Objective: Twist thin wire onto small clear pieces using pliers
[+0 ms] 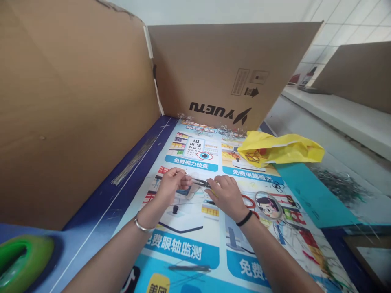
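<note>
My right hand is wrapped round a pair of pliers, whose dark, slim jaws point left. Right at the jaw tips, my left hand pinches what looks like a thin wire; its end is too small to make out. Both hands are over the middle of a printed poster. Red-handled scissors lie partly hidden under my right hand and wrist. A short bundle of dark wires lies on the poster nearer to me.
Cardboard panels wall off the back and left. A yellow bag lies at the back right. Straight wires are laid along the left, near a green tape roll. Tangled wire scraps are piled at right.
</note>
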`<state>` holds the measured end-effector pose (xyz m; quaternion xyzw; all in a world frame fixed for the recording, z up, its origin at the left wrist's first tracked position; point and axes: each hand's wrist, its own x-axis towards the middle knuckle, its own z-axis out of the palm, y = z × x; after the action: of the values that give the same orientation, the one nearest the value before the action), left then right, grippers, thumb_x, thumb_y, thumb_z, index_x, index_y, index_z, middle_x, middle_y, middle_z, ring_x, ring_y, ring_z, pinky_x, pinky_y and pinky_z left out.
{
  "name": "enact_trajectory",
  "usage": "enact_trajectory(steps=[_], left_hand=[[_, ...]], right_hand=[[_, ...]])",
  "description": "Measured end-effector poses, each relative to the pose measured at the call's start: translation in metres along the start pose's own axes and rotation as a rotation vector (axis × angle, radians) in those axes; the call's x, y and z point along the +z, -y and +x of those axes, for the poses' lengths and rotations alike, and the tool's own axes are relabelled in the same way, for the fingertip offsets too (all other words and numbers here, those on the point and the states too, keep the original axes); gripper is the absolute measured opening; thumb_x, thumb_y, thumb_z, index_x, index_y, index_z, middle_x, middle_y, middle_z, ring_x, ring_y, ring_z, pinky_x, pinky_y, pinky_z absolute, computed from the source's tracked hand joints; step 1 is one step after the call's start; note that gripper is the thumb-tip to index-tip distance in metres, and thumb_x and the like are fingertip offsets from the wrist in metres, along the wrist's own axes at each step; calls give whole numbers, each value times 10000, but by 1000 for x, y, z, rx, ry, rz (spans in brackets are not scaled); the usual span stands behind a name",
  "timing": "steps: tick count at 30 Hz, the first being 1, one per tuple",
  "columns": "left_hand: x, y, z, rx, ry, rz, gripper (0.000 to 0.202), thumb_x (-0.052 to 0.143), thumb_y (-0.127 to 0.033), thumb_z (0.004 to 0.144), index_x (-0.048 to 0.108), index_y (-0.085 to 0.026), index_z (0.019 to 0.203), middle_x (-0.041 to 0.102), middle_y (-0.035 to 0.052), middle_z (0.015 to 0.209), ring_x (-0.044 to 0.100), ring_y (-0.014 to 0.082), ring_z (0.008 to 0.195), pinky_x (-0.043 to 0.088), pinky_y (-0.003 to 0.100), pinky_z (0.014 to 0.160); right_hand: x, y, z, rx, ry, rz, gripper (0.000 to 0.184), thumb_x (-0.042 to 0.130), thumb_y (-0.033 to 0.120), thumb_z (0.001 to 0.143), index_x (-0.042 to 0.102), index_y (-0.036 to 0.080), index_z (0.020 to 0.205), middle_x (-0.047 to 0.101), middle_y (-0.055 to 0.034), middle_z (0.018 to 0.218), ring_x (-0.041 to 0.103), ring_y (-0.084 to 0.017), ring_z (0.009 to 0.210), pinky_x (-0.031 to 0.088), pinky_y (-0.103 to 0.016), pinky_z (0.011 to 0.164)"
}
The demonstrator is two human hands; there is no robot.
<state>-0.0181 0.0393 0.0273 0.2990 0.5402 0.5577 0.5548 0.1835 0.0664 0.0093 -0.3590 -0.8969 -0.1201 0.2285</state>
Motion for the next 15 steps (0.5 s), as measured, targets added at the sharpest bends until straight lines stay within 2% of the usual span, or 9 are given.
enact_trajectory(steps=[5, 15], left_hand=[[3, -2, -4, -33, 19, 29, 213, 615, -334, 701, 511, -149, 723, 681, 61, 687, 618, 120, 520, 484, 217, 489], [3, -1, -5, -73, 42, 36, 182, 602, -309, 702, 513, -152, 686, 678, 55, 676, 619, 124, 501, 475, 209, 450]], right_hand=[[-2, 4, 0, -100, -27, -94, 222, 503, 318, 847, 576, 213, 1028, 561, -69, 893, 456, -198, 831, 305, -344, 748], [1, 2, -3, -127, -45, -116, 220, 489, 253, 861, 573, 229, 1062, 571, -65, 909, 466, -187, 840, 308, -343, 754]])
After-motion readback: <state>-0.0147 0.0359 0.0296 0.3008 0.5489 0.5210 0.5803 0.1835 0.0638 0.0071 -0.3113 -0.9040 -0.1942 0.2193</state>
